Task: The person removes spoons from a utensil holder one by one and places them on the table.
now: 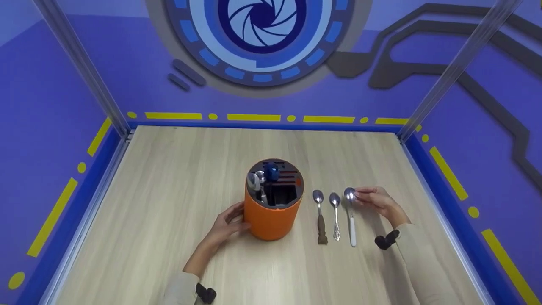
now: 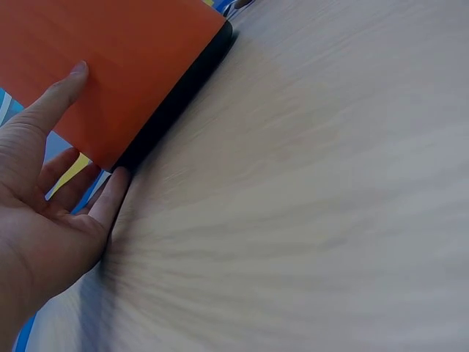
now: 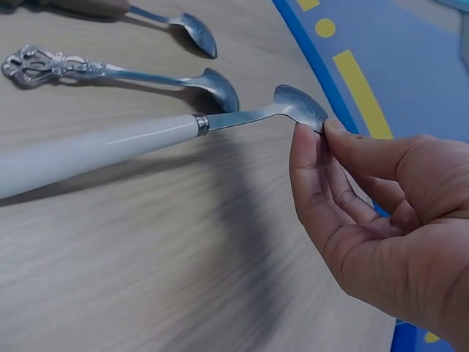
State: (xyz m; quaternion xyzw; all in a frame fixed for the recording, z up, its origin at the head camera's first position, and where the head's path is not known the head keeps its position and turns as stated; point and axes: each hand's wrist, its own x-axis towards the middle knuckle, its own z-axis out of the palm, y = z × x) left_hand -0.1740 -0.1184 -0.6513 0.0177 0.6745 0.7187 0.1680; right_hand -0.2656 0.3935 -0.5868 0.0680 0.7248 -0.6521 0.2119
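Note:
An orange cylindrical utensil holder [image 1: 273, 222] with a dark slotted top stands upright on the table. My left hand [image 1: 227, 224] holds its left side; in the left wrist view the thumb [image 2: 62, 94] lies against the orange wall and the other fingers are partly hidden. To the right, my right hand [image 1: 377, 200] pinches the bowl rim of a white-handled spoon [image 3: 95, 150] between thumb and fingertips. Beside that spoon lie an ornate silver spoon [image 1: 336, 218] and a brown-handled spoon [image 1: 320, 224], bowls pointing away from me.
Metal utensils [image 1: 255, 182] and a dark blue rounded piece [image 1: 272, 171] stick up from the holder's top. The wooden table [image 1: 178, 169] is bounded by a blue back wall [image 1: 139, 84] and side walls with metal posts.

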